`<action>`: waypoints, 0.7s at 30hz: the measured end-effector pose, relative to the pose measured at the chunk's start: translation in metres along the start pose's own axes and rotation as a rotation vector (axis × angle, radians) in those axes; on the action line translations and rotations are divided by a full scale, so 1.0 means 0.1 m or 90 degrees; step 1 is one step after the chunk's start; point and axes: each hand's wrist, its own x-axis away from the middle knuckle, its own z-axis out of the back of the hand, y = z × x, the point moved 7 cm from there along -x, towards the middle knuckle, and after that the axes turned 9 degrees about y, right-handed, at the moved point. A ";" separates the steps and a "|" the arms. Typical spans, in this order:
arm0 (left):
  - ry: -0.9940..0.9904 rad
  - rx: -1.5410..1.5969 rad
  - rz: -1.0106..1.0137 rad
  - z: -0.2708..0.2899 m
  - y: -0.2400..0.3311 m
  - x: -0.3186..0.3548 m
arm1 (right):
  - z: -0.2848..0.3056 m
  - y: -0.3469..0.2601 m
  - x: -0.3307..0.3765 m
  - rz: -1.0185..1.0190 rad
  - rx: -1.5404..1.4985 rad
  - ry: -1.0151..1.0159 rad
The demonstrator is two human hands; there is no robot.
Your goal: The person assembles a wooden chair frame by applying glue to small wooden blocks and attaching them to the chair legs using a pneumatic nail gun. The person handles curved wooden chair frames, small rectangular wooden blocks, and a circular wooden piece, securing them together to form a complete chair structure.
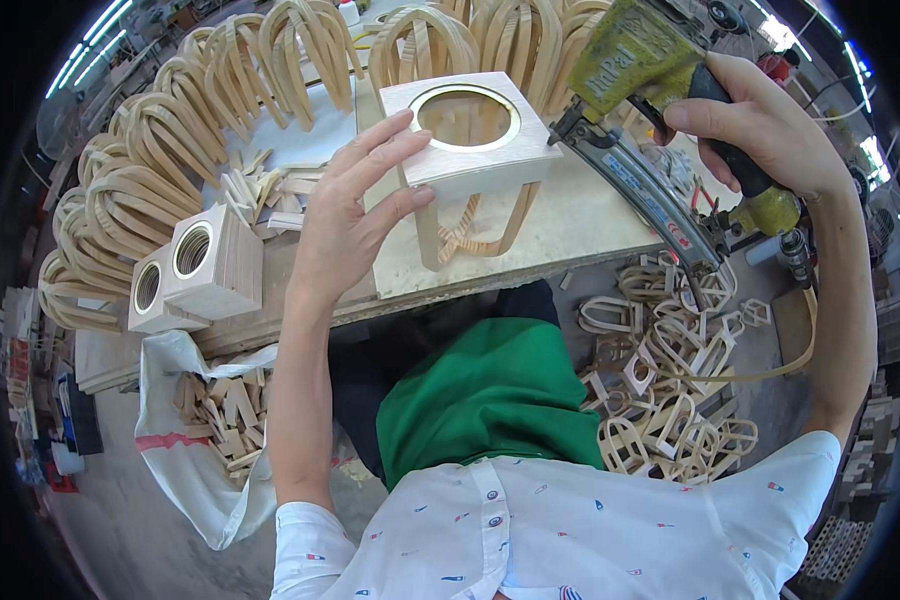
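A small wooden frame stands on the workbench, with a pale square panel point(500, 170) on top that has a round hole, and bent-wood legs point(518, 225) under it. My left hand point(355, 200) grips the panel's left edge, fingers on top and thumb against the side. In my right hand point(755, 125) is a yellow-green nail gun point(635, 60), the fingers wrapped round its black handle and the index finger by the trigger. The gun's nose is close to the panel's right corner; whether it touches I cannot tell. Its long magazine slants down to the right.
Bent-wood arches point(170, 135) line the bench's left and far sides. Holed square panels point(235, 270) are stacked at left, near loose wood strips point(255, 190). A white sack point(175, 480) of offcuts stands below. Wooden frames point(670, 400) lie piled at right, by the gun's air hose point(770, 370).
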 end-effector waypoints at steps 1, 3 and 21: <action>0.003 -0.002 -0.006 -0.01 0.00 0.00 | 0.01 0.01 0.00 -0.006 0.000 -0.002; 0.006 -0.029 -0.029 0.01 0.02 0.00 | 0.02 0.02 0.00 -0.018 -0.001 -0.005; 0.032 -0.110 -0.094 -0.14 0.19 0.00 | -0.18 -0.31 -0.01 0.069 -0.046 -0.090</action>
